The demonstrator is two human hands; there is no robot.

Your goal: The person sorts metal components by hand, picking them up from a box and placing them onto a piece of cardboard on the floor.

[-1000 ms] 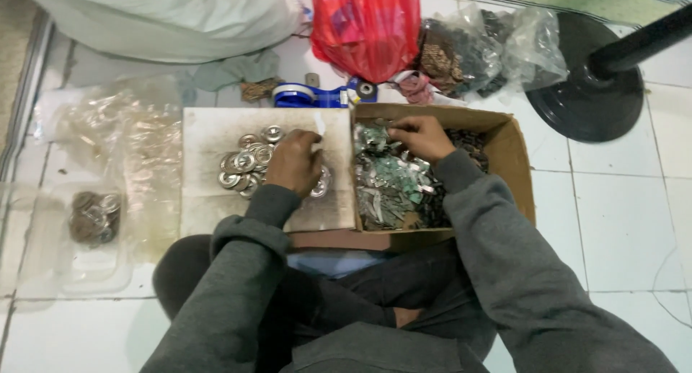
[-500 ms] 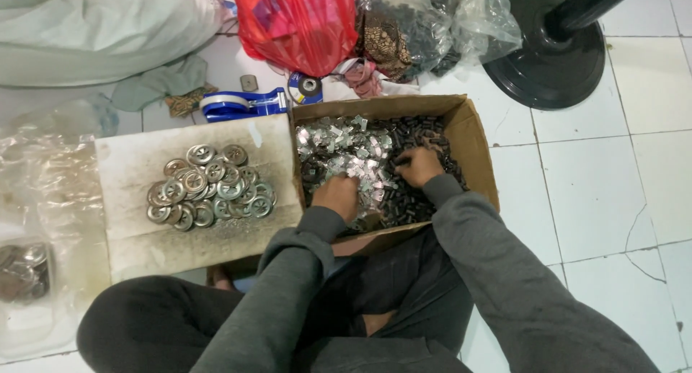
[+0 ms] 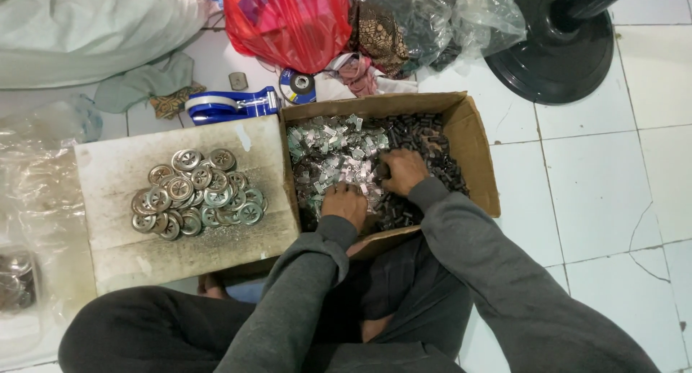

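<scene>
Small silvery metal clips heaped inside open cardboard box.

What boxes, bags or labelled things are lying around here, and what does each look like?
Cardboard box: centre, brown, open, both hands inside.
Cardboard flap: left, flat, grey-stained, bearing metal discs.
Red plastic bag: top, crumpled.
Clear plastic bag: top right, dark contents.
Round label: blue disc, above the box.

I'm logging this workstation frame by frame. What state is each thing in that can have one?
cardboard box: open, filled with small silver and dark parts
left hand: palm down on the silver parts
right hand: fingers curled into the parts
cardboard sheet: lying flat, bearing a heap of round metal discs
red plastic bag: full, crumpled
clear plastic bag: holding dark parts
</scene>
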